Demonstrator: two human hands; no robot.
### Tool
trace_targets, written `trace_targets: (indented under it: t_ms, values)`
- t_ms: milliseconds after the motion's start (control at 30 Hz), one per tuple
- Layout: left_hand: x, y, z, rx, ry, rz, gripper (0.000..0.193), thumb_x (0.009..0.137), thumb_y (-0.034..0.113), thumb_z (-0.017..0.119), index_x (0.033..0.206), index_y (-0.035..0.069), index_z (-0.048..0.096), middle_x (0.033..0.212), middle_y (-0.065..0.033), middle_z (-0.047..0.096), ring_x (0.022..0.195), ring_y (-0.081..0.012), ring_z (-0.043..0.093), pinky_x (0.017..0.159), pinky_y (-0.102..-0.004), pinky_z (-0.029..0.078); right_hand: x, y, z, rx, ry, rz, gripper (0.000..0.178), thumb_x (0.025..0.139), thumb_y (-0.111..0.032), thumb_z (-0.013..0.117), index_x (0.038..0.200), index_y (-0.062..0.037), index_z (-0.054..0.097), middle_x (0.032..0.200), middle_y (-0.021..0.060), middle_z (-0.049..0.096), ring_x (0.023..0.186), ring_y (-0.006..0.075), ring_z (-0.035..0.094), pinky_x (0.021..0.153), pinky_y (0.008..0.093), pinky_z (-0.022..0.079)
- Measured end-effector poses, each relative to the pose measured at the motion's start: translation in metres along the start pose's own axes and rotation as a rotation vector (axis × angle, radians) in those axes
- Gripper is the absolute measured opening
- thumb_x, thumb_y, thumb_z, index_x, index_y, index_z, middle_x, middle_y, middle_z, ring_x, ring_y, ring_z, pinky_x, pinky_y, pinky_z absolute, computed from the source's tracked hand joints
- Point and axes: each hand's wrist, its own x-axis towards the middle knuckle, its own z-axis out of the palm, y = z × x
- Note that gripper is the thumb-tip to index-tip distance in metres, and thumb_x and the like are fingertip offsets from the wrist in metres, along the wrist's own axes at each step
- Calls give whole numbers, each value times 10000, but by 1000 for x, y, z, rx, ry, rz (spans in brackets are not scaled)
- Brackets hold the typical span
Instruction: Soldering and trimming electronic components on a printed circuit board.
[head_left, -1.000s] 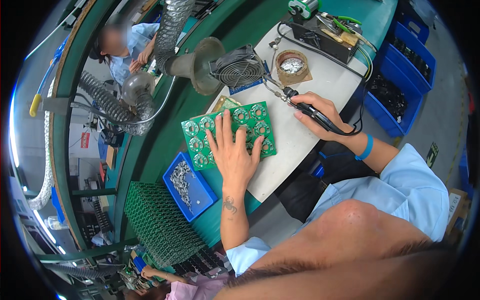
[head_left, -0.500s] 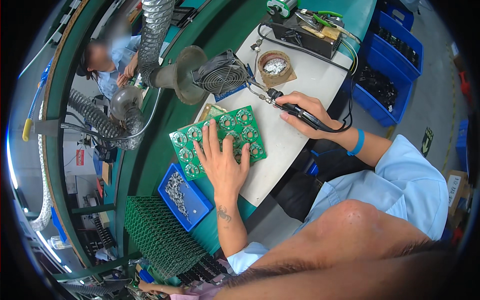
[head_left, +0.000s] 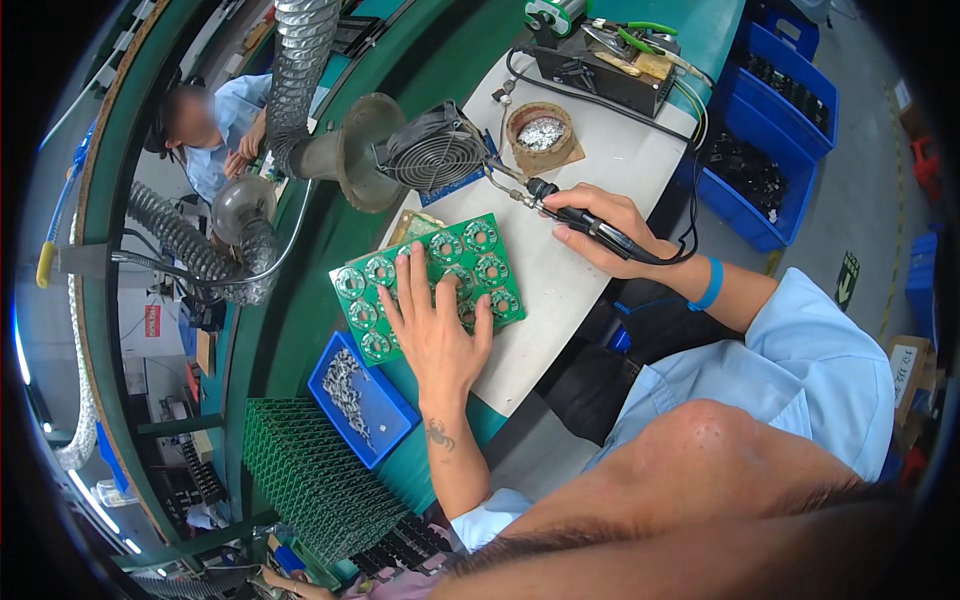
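My left hand (head_left: 432, 322) lies with fingers spread across a green circuit board panel (head_left: 490, 270) of several round sections with holes in their middles. My right hand (head_left: 622, 232) is closed around the black handle of a soldering iron (head_left: 592, 226). The iron's metal end points up and left, above the white work surface (head_left: 560, 310) and just below a small black fan (head_left: 435, 155). A gap separates the iron from the panel. Whatever is beneath my left palm and fingers is hidden.
Beyond the iron sit a round pot of silvery bits (head_left: 541, 134) and a soldering station (head_left: 610, 75). A blue tray of small parts (head_left: 362, 400) and a stack of green boards (head_left: 320, 475) stand nearer left. Blue bins (head_left: 745, 200) are at right. A co-worker (head_left: 235, 125) sits across.
The whole view has shifted slightly, so everything appears a little further left. Both hands keep their poses, the left on the panel and the right around the soldering iron.
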Motion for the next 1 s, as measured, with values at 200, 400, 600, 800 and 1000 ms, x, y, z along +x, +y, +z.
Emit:
trace_targets:
  t_ms: [200, 400, 600, 800, 1000]
  values:
    - [1, -4, 7, 8, -20, -21, 327, 853, 300, 760, 1037, 50, 656, 1627, -204, 410, 1527, -418, 338, 1242, -651, 195, -4, 11, -1, 39, -26, 40, 413, 911, 22, 697, 1319, -20, 643, 1172, 134, 725, 980, 229, 713, 890, 324, 560]
    - [-3, -11, 9, -14, 62, 22, 333, 835, 311, 779, 1019, 61, 660, 1615, -195, 426, 1516, -414, 355, 1232, -671, 197, -7, -2, 2, 118, -23, 105, 439, 920, 50, 679, 1355, 25, 617, 1173, 167, 717, 1022, 243, 727, 899, 312, 559]
    - [-3, -14, 15, -6, 77, 25, 356, 832, 342, 790, 1012, 63, 664, 1617, -191, 426, 1517, -406, 355, 1235, -674, 180, -16, -12, -9, 214, -173, -59, 435, 917, 46, 673, 1348, 38, 619, 1136, 176, 713, 985, 266, 709, 867, 314, 546]
    - [1, -16, 17, 47, -31, 35, 453, 865, 388, 743, 1119, 26, 642, 1642, -241, 358, 1531, -427, 306, 1216, -642, 230, -29, -25, -11, 180, -276, -99, 398, 902, 21, 684, 1297, 51, 645, 1044, 169, 701, 907, 273, 649, 829, 343, 524]
    - [1, -14, 12, 28, -76, 12, 429, 868, 406, 735, 1028, 29, 606, 1650, -244, 344, 1542, -431, 284, 1214, -664, 212, -41, -44, -17, 127, -333, -69, 371, 838, 18, 716, 1208, 45, 692, 984, 150, 691, 862, 272, 611, 849, 390, 524]
